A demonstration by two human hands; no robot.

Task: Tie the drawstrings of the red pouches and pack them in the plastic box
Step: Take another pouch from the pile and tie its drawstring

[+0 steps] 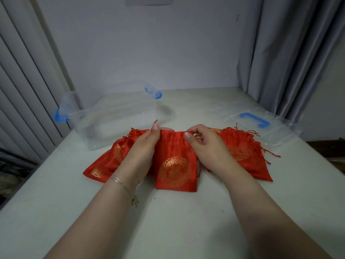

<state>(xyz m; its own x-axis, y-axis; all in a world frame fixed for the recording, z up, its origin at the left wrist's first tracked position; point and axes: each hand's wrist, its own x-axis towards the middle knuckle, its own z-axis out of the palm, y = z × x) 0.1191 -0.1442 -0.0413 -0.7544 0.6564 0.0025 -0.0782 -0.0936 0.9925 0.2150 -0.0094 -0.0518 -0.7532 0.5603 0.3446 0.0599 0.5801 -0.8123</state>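
Red satin, the middle pouch [175, 165] lies on the counter [186, 221], both hands pinching its drawstrings: left hand [143, 152], right hand [207, 146]. Untied pouches [240, 152] flank it. Beyond, the plastic box [112, 116] holds nothing; packing hasn't begun.

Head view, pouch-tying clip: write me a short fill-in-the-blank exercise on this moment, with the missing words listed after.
1. Both the left hand and the right hand pinch the top edge of the ____ red pouch.
2. The clear plastic box holds ____ pouches so far.
3. The box lid, lying flat on the table, has a ____ handle.
4. The pouches carry a flower print in ____.

Missing words: middle; no; blue; gold
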